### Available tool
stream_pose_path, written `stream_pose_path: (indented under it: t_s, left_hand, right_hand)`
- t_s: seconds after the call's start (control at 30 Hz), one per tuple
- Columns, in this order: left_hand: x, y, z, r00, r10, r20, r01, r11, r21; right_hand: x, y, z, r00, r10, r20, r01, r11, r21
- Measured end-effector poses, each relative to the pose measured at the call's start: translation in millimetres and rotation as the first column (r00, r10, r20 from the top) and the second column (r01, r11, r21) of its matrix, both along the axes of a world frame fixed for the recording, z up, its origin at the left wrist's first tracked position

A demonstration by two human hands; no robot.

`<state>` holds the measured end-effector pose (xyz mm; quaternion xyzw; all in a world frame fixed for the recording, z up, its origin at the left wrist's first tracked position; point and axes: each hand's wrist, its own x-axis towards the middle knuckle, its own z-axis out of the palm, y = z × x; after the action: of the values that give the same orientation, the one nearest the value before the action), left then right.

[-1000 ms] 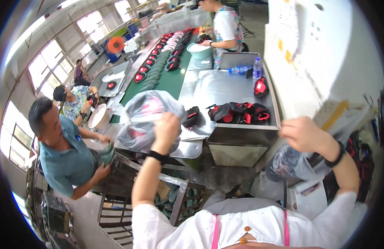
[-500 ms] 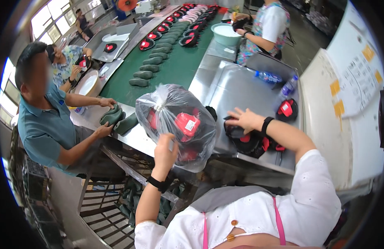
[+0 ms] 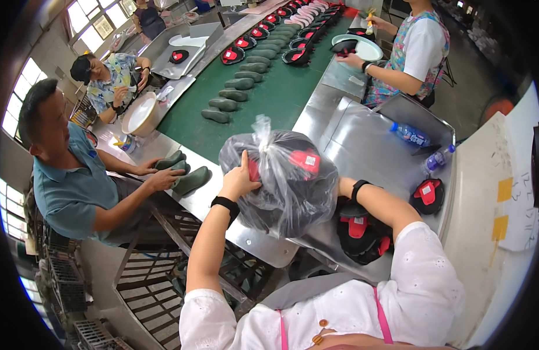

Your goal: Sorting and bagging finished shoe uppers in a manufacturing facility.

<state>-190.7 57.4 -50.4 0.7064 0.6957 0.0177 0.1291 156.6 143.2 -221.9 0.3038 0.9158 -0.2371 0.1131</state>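
Observation:
A knotted clear plastic bag (image 3: 281, 198) full of black and red shoe uppers stands on the metal table's near left corner. My left hand (image 3: 240, 179) lies against the bag's left side, index finger stretched up and thumb apart. Against its right side is my right hand (image 3: 343, 188), whose fingers are hidden by the bag. Below my right forearm several loose black and red shoe uppers (image 3: 358, 236) are piled on the table. One more black and red upper (image 3: 427, 195) lies further right.
Two plastic bottles, one blue-labelled (image 3: 410, 135), one purple-capped (image 3: 438, 159), lie on the metal table (image 3: 362, 149). Beyond is a green conveyor (image 3: 193, 125) with rows of green shoe lasts (image 3: 236, 84) and uppers. At left a co-worker (image 3: 77, 181) holds lasts; others work alongside. A slatted rack (image 3: 150, 286) stands below.
My right hand has left the loose uppers and moved to the bag's right side. My left hand has come up against its left side. The view has shifted, so everything sits differently.

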Motion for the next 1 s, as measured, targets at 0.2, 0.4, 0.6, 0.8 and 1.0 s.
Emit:
stream_pose_path:
  t_s: [0.2,0.4,0.6,0.8,1.0]
  left_hand:
    - [-7,-26,11,1.0,0.002,0.001,-0.002,0.999,0.051]
    - [50,-81,18,0.945,0.031,0.326,-0.052,0.997,0.054]
    - [86,-120,47,0.932,-0.041,0.361,-0.018,0.987,0.158]
    - [70,-118,99,0.993,-0.106,0.059,0.038,0.737,0.674]
    - [39,-78,82,0.69,-0.247,0.68,0.079,0.96,0.268]
  right_hand:
    - [77,56,108,0.994,0.071,0.085,-0.096,0.932,0.35]
    - [9,32,177,0.832,-0.065,-0.551,0.305,0.884,0.355]
    - [-108,-53,202,0.749,-0.328,-0.575,0.239,0.944,-0.228]
    - [-122,-74,198,0.282,-0.917,-0.284,-0.469,0.126,-0.874]
    - [-120,-95,207,0.36,-0.753,-0.551,-0.441,0.384,-0.811]
